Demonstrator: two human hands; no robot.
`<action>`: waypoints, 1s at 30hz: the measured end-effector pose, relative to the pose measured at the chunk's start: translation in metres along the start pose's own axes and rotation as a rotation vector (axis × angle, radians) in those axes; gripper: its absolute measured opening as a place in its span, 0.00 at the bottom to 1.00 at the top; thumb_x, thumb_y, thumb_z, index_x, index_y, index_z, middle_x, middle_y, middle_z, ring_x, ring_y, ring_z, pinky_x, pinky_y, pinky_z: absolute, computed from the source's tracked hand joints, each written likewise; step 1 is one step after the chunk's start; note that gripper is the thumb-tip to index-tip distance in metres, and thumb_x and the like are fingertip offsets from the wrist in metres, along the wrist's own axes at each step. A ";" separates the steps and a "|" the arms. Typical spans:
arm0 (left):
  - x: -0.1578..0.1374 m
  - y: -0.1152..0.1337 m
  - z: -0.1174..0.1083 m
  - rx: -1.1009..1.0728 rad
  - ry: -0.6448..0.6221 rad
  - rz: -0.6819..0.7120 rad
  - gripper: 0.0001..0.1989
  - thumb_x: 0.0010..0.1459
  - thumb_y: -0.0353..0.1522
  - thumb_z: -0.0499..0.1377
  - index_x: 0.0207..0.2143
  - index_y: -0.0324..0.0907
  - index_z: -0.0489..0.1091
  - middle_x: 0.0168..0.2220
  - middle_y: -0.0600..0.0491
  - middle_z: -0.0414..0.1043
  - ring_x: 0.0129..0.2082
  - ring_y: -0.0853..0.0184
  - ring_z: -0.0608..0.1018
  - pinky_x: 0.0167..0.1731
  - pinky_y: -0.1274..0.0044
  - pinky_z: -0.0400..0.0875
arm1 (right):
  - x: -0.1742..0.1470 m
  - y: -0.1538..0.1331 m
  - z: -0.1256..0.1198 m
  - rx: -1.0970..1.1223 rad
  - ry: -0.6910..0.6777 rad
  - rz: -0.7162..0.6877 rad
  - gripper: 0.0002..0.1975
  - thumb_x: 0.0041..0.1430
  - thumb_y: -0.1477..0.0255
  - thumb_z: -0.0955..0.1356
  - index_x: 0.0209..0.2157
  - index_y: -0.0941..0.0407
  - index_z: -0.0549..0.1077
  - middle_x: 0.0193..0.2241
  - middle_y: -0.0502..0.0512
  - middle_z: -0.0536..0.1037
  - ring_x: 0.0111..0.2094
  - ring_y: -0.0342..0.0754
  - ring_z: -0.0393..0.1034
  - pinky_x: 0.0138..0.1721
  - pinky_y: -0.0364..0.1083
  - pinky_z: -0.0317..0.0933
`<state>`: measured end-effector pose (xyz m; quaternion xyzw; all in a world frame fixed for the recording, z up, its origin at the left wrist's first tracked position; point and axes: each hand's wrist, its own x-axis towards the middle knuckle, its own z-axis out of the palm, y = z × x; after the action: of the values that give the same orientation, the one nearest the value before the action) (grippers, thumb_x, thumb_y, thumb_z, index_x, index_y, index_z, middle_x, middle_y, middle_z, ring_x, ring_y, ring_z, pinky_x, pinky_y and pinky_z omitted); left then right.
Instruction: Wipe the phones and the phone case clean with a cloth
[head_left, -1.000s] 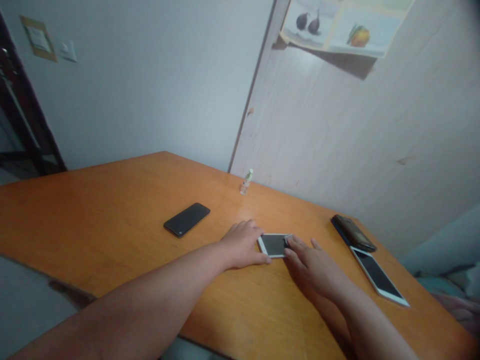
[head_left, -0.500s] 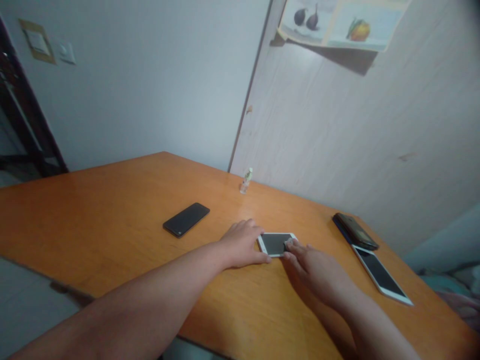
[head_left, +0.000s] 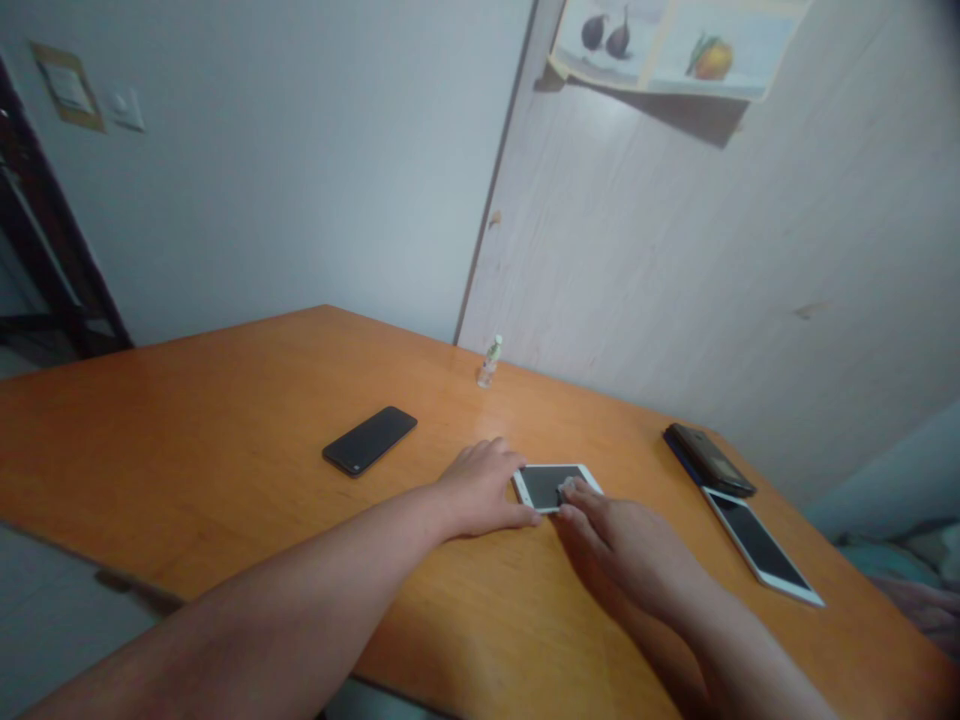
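A white-framed phone lies flat on the wooden table, its dark screen facing up. My left hand grips its left end, thumb on the near side and fingers on the far side. With closed fingertips, my right hand presses a small crumpled whitish piece, like tissue or a wipe, against the screen. Most of that piece is hidden under the fingers. A black phone rests to the left of my left hand.
Near the back edge stands a small clear bottle with a pale cap. On the right are a dark wallet-like case and another white-framed phone or tablet. A wall borders the table's back.
My right hand has slid a little to the left across the screen with the whitish piece. My left hand keeps its hold on the phone. The view has shifted slightly.
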<state>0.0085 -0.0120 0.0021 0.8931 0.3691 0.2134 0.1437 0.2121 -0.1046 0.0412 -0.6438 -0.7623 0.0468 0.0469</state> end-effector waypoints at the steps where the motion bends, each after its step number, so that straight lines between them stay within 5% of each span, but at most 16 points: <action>1: 0.000 0.000 0.000 0.000 -0.001 0.001 0.29 0.48 0.54 0.64 0.46 0.46 0.73 0.45 0.47 0.70 0.47 0.54 0.74 0.44 0.67 0.69 | -0.001 -0.005 0.001 0.042 -0.001 -0.066 0.26 0.70 0.57 0.55 0.57 0.54 0.73 0.59 0.61 0.71 0.57 0.59 0.69 0.55 0.56 0.64; 4: 0.000 0.001 -0.001 0.004 -0.001 0.005 0.29 0.50 0.55 0.62 0.45 0.45 0.73 0.45 0.47 0.70 0.46 0.54 0.74 0.44 0.68 0.69 | -0.001 -0.011 0.002 0.132 -0.021 -0.169 0.26 0.70 0.56 0.55 0.59 0.51 0.71 0.61 0.56 0.69 0.62 0.55 0.63 0.59 0.53 0.60; 11: 0.000 0.001 0.000 0.015 0.008 0.001 0.30 0.48 0.54 0.64 0.48 0.46 0.72 0.45 0.47 0.71 0.46 0.54 0.74 0.45 0.67 0.69 | 0.006 0.019 0.000 -0.028 0.018 0.137 0.25 0.70 0.58 0.55 0.54 0.53 0.75 0.47 0.63 0.81 0.44 0.61 0.78 0.44 0.56 0.68; 18: 0.000 0.001 0.000 0.027 0.007 0.009 0.28 0.50 0.55 0.62 0.45 0.45 0.73 0.44 0.47 0.71 0.46 0.54 0.74 0.44 0.67 0.69 | 0.002 -0.015 0.005 0.171 0.014 -0.212 0.24 0.71 0.59 0.55 0.59 0.51 0.71 0.61 0.54 0.69 0.63 0.52 0.62 0.62 0.52 0.58; 26: 0.000 0.002 -0.001 0.025 0.008 0.000 0.29 0.48 0.53 0.64 0.46 0.45 0.73 0.45 0.47 0.71 0.46 0.54 0.74 0.45 0.67 0.69 | 0.016 0.022 0.008 0.068 0.089 0.094 0.23 0.70 0.60 0.56 0.54 0.53 0.75 0.52 0.59 0.78 0.49 0.59 0.76 0.49 0.56 0.68; 30: 0.000 0.002 0.000 0.033 0.008 0.001 0.27 0.49 0.53 0.63 0.45 0.46 0.73 0.44 0.47 0.71 0.45 0.54 0.74 0.44 0.67 0.69 | 0.011 -0.002 0.009 0.089 0.074 -0.123 0.24 0.70 0.61 0.56 0.56 0.54 0.74 0.58 0.59 0.72 0.59 0.56 0.66 0.58 0.55 0.62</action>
<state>0.0093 -0.0137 0.0031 0.8947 0.3727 0.2107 0.1275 0.2069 -0.0938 0.0329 -0.5944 -0.7953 0.0540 0.1065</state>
